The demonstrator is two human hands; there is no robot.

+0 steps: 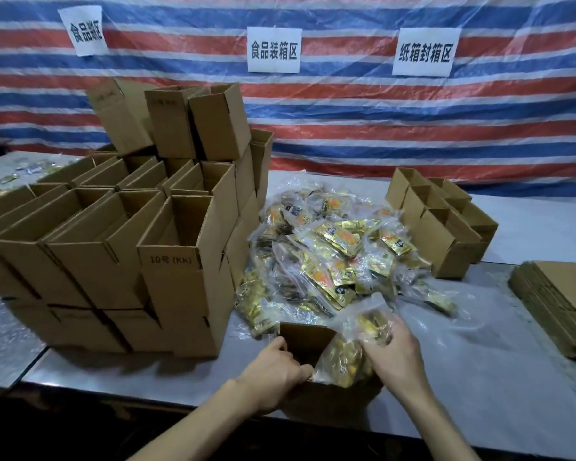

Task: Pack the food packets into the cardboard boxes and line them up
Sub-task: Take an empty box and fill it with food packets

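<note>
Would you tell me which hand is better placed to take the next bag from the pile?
The right hand, probably. It holds the bag of food packets at the mouth of the open cardboard box, just in front of the pile, while the left hand grips the box's left wall and steadies it.

You've got three paper signs [274, 49], one heap of packets [333, 247] and stacked empty boxes [170, 277] both past counting, one open box [305, 341], one bag [343, 361] in it, one flattened cardboard pile [559, 294].
</note>
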